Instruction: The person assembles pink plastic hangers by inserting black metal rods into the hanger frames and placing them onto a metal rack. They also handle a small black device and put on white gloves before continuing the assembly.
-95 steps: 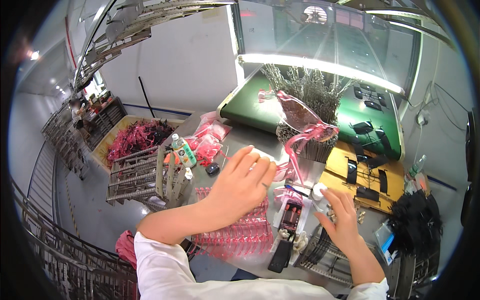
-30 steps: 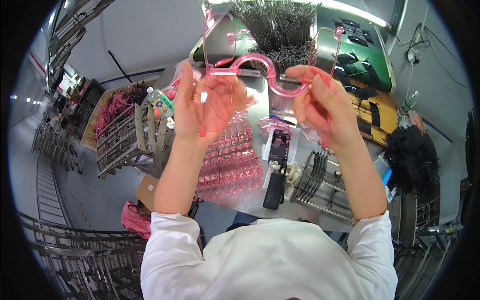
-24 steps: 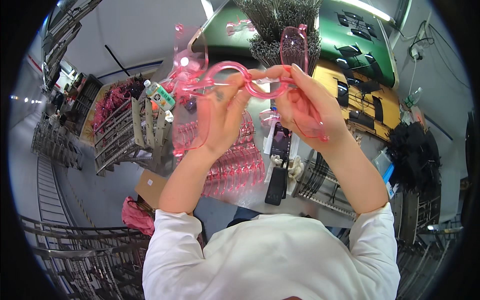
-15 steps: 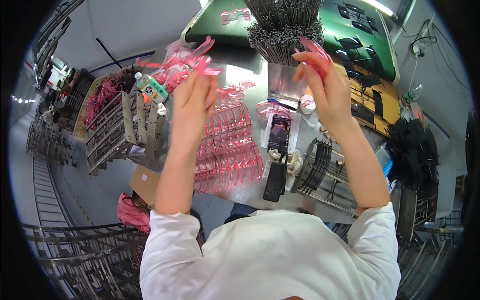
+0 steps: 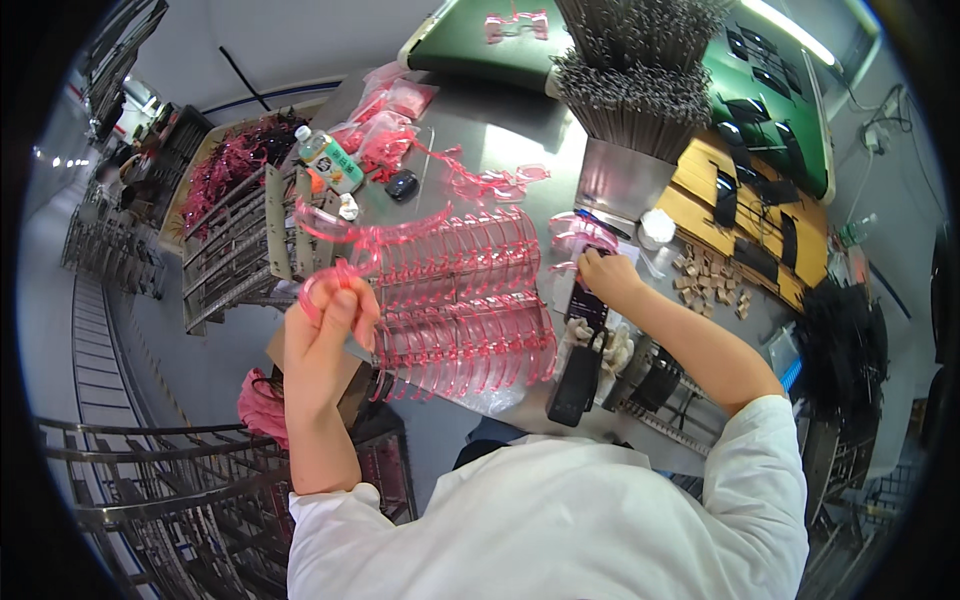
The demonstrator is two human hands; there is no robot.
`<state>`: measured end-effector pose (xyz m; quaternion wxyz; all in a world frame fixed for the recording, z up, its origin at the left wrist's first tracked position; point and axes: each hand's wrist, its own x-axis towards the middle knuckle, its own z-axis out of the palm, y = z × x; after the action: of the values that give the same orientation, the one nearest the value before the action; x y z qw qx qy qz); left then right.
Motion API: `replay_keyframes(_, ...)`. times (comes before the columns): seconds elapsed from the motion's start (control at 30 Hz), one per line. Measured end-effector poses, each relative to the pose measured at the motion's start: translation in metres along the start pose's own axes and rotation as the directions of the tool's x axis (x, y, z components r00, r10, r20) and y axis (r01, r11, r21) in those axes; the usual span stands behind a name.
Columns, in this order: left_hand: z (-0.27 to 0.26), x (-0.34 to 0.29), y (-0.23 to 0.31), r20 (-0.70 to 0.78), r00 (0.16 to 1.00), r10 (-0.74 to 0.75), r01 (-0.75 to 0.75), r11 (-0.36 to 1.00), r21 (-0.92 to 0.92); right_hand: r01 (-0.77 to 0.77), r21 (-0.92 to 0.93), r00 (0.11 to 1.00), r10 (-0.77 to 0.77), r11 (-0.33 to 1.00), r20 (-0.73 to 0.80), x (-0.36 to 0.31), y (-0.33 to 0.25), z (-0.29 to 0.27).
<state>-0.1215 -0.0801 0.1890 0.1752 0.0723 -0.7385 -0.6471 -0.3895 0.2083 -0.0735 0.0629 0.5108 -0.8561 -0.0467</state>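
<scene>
Head view shows the left hand [image 5: 338, 312] pinching pink glasses [image 5: 362, 242], maybe so most sticks out freely, and the right hand [image 5: 608, 278] over a phone [image 5: 590, 308], its grip hard to tell.

1 green-labelled bottle [image 5: 330, 163] is near a small black object [image 5: 402, 185]. Thin metal rods [image 5: 635, 95] rise from a metal holder [image 5: 622, 178] beside a green belt [image 5: 470, 45]. Beige blocks [image 5: 700, 288] lie near 1 round white object [image 5: 656, 228].
</scene>
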Motion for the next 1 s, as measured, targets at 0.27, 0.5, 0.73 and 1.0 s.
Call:
replay_keyframes(0.27, -0.037, -0.013, 0.028, 0.393, 0.901, -0.182, 0.050, 0.945, 0.323, -0.065, -0.081, 0.985, 0.051, 0.995, -0.162, 0.013, 0.011, 0.030)
replay_keyframes(0.5, -0.117, 0.025, 0.062, 0.258, 0.873, -0.413, 0.201, 0.789, 0.580, -0.132, 0.074, 0.982, 0.140, 0.989, -0.129, 0.014, 0.012, -0.016)
replay_keyframes(0.73, -0.272, 0.151, 0.072, -0.167, 0.636, 0.753, 0.385, -0.122, 0.915, -0.180, 0.419, 0.949, 0.269, 0.890, -0.165, 0.009, 0.005, -0.084)
replay_keyframes(1.0, -0.011, 0.262, -0.194, 0.207, 0.949, -0.239, -0.085, 0.439, 0.895, -0.158, 0.559, 0.934, 0.307, 0.814, -0.183, -0.033, -0.007, -0.139)
